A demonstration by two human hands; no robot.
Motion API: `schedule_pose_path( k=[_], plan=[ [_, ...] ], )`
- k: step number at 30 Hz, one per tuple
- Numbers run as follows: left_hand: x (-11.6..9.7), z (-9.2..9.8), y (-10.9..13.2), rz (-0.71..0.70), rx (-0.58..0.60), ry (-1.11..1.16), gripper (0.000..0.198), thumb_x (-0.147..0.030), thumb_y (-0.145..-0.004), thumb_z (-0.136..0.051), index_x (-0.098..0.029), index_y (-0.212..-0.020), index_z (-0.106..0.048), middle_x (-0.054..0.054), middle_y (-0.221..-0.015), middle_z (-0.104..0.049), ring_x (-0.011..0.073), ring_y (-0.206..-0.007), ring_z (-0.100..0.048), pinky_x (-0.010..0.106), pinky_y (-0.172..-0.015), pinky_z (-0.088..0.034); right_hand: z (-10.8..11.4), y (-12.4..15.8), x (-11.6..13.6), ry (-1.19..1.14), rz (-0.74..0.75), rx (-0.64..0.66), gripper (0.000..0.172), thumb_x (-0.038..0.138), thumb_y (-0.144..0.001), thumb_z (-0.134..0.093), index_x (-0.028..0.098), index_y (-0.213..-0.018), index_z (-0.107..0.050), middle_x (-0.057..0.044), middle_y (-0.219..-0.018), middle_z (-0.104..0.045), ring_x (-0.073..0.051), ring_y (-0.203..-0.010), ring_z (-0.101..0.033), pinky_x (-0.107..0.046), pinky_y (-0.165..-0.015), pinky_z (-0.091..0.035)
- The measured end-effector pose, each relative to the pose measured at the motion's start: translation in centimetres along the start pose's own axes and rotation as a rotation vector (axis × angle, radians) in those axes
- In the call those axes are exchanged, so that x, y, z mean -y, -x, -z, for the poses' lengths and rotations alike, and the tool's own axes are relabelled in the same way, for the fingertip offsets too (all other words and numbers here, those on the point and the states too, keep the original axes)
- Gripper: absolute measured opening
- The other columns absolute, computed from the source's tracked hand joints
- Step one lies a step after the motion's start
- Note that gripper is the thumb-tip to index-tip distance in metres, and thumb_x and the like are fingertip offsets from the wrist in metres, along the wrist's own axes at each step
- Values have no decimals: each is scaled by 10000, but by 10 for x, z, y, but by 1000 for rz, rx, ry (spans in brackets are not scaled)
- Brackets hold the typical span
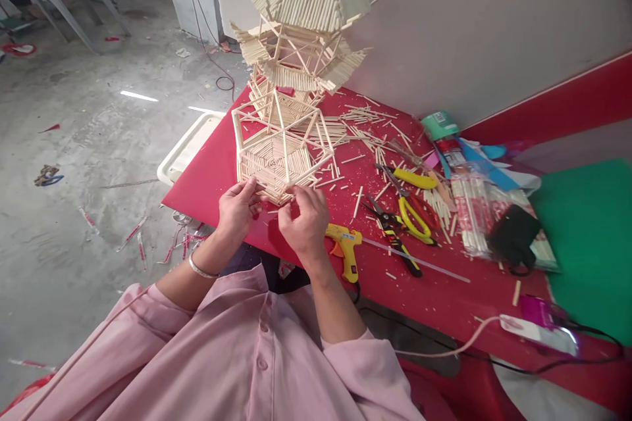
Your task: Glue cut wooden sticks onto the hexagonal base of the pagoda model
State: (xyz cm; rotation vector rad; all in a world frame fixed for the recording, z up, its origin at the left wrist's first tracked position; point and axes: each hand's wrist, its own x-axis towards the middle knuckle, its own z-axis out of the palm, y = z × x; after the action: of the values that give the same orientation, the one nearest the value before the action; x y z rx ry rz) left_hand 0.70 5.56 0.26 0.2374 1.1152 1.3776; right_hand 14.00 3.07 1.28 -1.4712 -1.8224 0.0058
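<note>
A hexagonal frame of thin wooden sticks [279, 148] lies on the red table [434, 289], with a tall stick tower [301, 26] behind it. My left hand [237, 207] grips the frame's near edge with curled fingers. My right hand [306, 217] is closed in a pinch at the same near edge, beside the left hand; a small stick seems to be between its fingertips, but I cannot be sure.
A yellow glue gun [345, 247] lies just right of my right hand. Yellow-handled cutters [409, 217], pliers [395, 237], loose sticks [365, 131], bagged sticks [478, 210], a green sheet [587, 237] and a phone with cable [540, 332] lie to the right. A white tray [185, 148] sits at the table's left edge.
</note>
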Motion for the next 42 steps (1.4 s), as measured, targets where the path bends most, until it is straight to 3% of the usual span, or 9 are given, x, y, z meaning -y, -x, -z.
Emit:
schedule_pose_path(
  k=[8,15,20,23,29,34,42],
  plan=[
    [-1,-1,-2,-6,-8,-3,227,-256,-739,-818,-116,-704,-642,26,-657,-683,102,-482,-631,169,-368,-390,1,0,1,-3,-49,60,369,102,-740,-508,164,-1063,-674,-76,-983,-709,-235,-897,-562,-379,-821,-496],
    [-4,-3,0,-13,4,-28,194,-219,-801,-762,-115,-693,-639,30,-654,-683,98,-496,-630,171,-376,-377,1,3,-1,-24,-48,14,432,95,-732,-521,155,-1134,-665,-78,-1065,-718,-237,-940,-575,-376,-866,-499],
    [-1,-1,-2,-28,20,-27,202,-246,-775,-788,-120,-706,-646,25,-655,-681,99,-511,-638,166,-391,-383,9,10,5,-71,-86,-97,231,213,-874,-543,167,-1049,-687,-76,-950,-734,-206,-881,-629,-330,-828,-509],
    [0,1,-3,-30,37,-17,216,-260,-740,-817,-128,-713,-648,16,-650,-675,93,-503,-625,164,-386,-371,10,19,14,-132,-87,5,226,265,-940,-514,192,-1032,-708,-50,-881,-760,-164,-787,-673,-272,-765,-514],
    [1,3,-5,-41,71,0,293,-315,-666,-872,-134,-683,-643,-15,-599,-629,43,-416,-483,167,-359,-321,-6,28,28,-259,-222,303,358,290,-1010,-401,261,-1283,-631,-5,-1152,-750,-142,-988,-721,-224,-868,-534],
    [1,3,-5,-64,77,-46,367,-385,-637,-882,-148,-626,-602,-43,-501,-542,30,-370,-401,165,-330,-244,-15,27,29,-264,-335,309,364,313,-1023,-366,264,-1261,-637,2,-1154,-749,-157,-1017,-720,-240,-864,-546],
    [1,2,-5,-54,64,-73,390,-412,-613,-887,-152,-646,-599,-49,-509,-538,32,-359,-393,170,-314,-212,-27,24,30,-128,-308,311,383,284,-1025,-346,251,-1320,-589,-28,-1137,-753,-195,-897,-744,-266,-744,-541]
  ],
)
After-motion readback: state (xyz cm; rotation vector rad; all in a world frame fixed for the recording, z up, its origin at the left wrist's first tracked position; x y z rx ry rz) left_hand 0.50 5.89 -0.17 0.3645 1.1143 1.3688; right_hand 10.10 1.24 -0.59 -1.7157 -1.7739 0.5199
